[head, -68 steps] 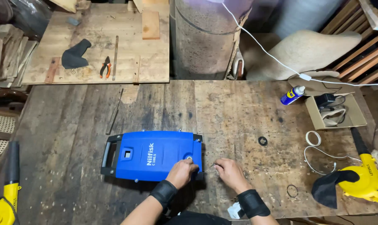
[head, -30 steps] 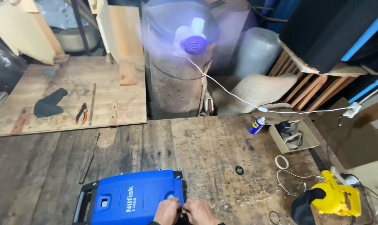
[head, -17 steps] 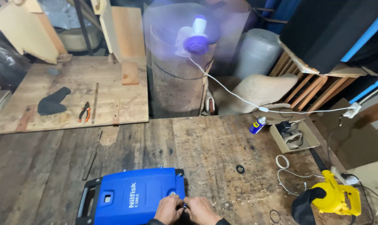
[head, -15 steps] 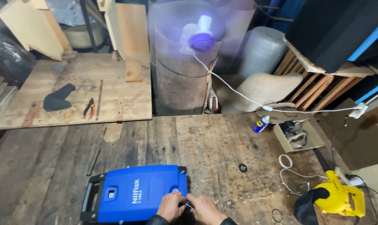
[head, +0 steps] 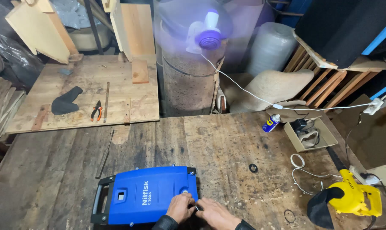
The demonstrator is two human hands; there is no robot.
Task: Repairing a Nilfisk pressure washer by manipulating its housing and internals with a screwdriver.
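blue machine housing (head: 146, 196) lies flat on the bench (head: 227, 145); rigid plastic, likely heavy; lift by black end handle (head: 98, 200); left hand (head: 179, 207) and right hand (head: 216, 213) together, pinching a small part at its edge.

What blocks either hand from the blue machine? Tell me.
Nothing visible. The left hand rests on the blue machine at its right end; the right hand sits beside that end, fingertips meeting the left hand's there.
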